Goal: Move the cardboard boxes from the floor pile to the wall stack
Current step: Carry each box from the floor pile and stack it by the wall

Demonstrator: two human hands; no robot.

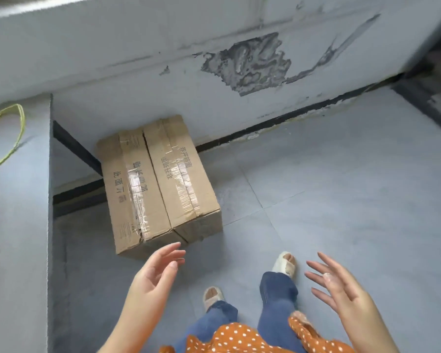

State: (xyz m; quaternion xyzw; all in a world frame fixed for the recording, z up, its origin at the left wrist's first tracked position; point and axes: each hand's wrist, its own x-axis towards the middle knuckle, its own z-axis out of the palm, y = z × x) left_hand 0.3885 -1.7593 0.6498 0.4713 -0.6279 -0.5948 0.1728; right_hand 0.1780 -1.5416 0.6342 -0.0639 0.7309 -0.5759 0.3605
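Two long brown cardboard boxes lie side by side on the grey tiled floor, their far ends against the wall: the left box (127, 189) and the right box (181, 171), both sealed with clear tape and printed with dark characters. My left hand (154, 273) hovers just in front of the boxes' near end, palm turned inward, fingers spread and holding nothing. Off to the right my right hand (339, 289) is also open and empty, well apart from the boxes.
A white wall (163, 59) with a peeled paint patch (250, 62) runs behind the boxes. A raised grey ledge (15, 200) stands at the left, with a green cord (10, 136) on it. My feet in sandals (287, 263) stand on the floor tiles (341, 187).
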